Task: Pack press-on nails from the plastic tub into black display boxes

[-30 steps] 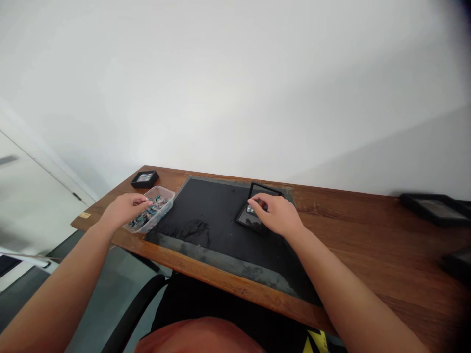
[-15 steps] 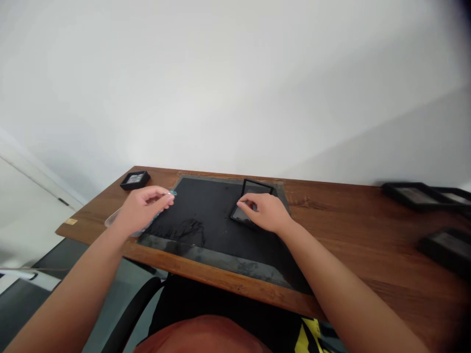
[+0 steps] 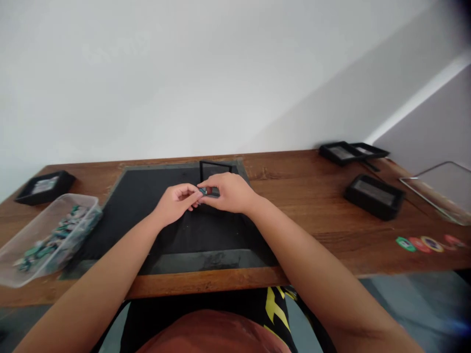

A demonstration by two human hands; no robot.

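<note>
My left hand and my right hand meet above the black mat. Between their fingertips is a small teal piece, too small to name, pinched from both sides. Just behind and under my right hand lies a black-framed item, its lower part hidden by the hands. To the left, a clear plastic tub holds a heap of similar small teal and white pieces.
A black box-like frame sits at the far left of the wooden table. Several more black frames are at the right, near a bent metal rod. Coloured round tapes or discs lie by the right front edge.
My left hand has brought the small teal piece from the left over to my right hand, and both now grip it. The view has swung right, and the tub is uncovered.
</note>
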